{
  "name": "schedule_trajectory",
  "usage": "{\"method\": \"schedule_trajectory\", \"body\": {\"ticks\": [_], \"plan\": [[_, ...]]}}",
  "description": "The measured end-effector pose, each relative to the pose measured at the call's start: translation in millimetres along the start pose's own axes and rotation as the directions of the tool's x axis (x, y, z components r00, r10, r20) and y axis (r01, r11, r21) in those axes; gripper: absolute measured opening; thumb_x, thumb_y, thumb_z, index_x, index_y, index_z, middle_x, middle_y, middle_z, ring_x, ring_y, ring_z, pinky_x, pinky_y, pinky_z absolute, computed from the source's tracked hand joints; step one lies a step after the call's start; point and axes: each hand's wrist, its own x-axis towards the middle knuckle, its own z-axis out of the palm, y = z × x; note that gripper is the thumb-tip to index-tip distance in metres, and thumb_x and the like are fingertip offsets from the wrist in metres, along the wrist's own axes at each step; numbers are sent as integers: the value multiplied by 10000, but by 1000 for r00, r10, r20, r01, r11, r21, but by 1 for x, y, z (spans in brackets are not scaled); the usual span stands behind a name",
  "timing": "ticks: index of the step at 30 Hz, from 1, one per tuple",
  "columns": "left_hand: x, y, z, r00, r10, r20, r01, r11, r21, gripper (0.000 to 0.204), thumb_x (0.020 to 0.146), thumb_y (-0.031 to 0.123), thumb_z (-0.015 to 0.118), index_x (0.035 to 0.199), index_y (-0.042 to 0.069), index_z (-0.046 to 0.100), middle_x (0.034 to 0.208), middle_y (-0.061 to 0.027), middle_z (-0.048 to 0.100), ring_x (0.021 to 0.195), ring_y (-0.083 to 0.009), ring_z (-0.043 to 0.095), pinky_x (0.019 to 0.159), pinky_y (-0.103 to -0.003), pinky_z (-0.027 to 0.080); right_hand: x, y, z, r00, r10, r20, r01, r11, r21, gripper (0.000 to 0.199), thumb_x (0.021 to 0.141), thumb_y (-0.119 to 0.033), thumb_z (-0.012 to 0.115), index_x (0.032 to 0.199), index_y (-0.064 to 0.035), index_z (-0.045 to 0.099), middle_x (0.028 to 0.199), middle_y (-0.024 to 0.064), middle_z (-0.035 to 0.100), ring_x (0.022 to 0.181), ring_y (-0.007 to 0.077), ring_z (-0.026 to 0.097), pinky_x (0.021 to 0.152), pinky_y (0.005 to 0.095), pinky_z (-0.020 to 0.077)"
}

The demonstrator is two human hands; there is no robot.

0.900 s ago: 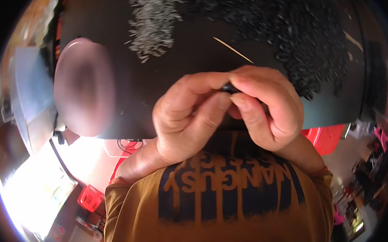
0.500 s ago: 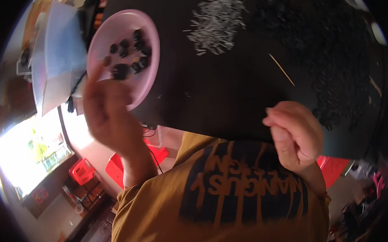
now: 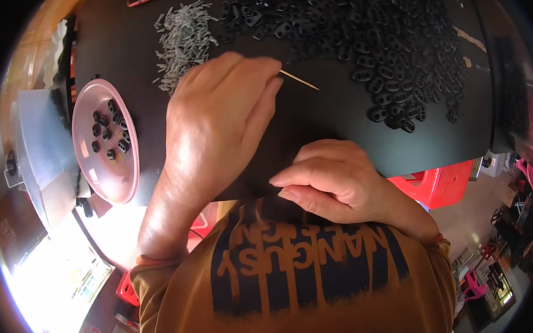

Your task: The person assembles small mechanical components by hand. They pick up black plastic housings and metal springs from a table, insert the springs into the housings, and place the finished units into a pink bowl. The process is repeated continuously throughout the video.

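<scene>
1. overhead, a person in a brown shirt (image 3: 296, 307) with a dark print holds both bare hands out at a dark table (image 3: 422, 146).

2. the left hand (image 3: 215, 119) stretches over the tabletop, back upward, fingers bent and close together, thumb tip just below the index tip. one end of a thin wooden stick (image 3: 300, 80) meets those fingertips in this view (whether they grip it cannot be told).

3. nearer the body, the right hand (image 3: 334, 181) is by the table's front edge, thumb and index finger almost together and pointing left; whether anything is pinched between them cannot be told.

4. across the upper right, black pieces (image 3: 390, 47), many showing two holes, spread in a broad pile, well apart from the right hand.

5. a heap of small grey pieces (image 3: 183, 35) sits just beyond the left hand.

6. at left, a pink basin (image 3: 108, 180) holds a few more black pieces; a red stool (image 3: 447, 186) stands at right.
</scene>
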Motion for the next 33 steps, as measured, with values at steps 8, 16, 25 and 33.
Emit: {"method": "schedule_trajectory", "body": {"ticks": [8, 16, 25, 33], "plan": [[26, 3, 23, 969, -216, 118, 205, 974, 101, 133, 736, 131, 641, 807, 44, 571, 635, -53, 517, 572, -177, 509, 533, -280, 412, -2, 5, -3, 1000, -4, 26, 2, 994, 110, 102, 779, -129, 586, 821, -36, 586, 684, 65, 559, 621, 229, 553, 548, 334, 439], [40, 8, 24, 855, -436, 280, 445, 895, 36, 106, 753, 110, 606, 766, 43, 526, 566, -2, 455, 531, -73, 424, 498, -237, 364, -2, 7, -8, 998, -18, 59, 9, 989, 149, 128, 795, -163, 560, 807, -37, 576, 685, 69, 534, 653, 237, 544, 574, 345, 434], [20, 13, 15, 936, -317, 151, 336, 934, -123, 116, 733, -21, 592, 754, 14, 483, 722, -19, 515, 591, -43, 460, 522, -188, 375, -6, 1, -24, 997, 15, -82, -9, 998, 63, 93, 751, -108, 611, 815, -48, 579, 657, 66, 538, 581, 231, 537, 519, 333, 427], [-43, 22, 0, 931, -364, 22, 328, 811, -485, 274, 677, -71, 631, 927, 24, 573, 728, -58, 549, 587, -123, 527, 513, -221, 422, 26, -19, -42, 1000, 17, -9, -19, 979, -201, 135, 732, -6, 603, 866, 9, 609, 648, 55, 556, 543, 150, 508, 483, 253, 385]]}}
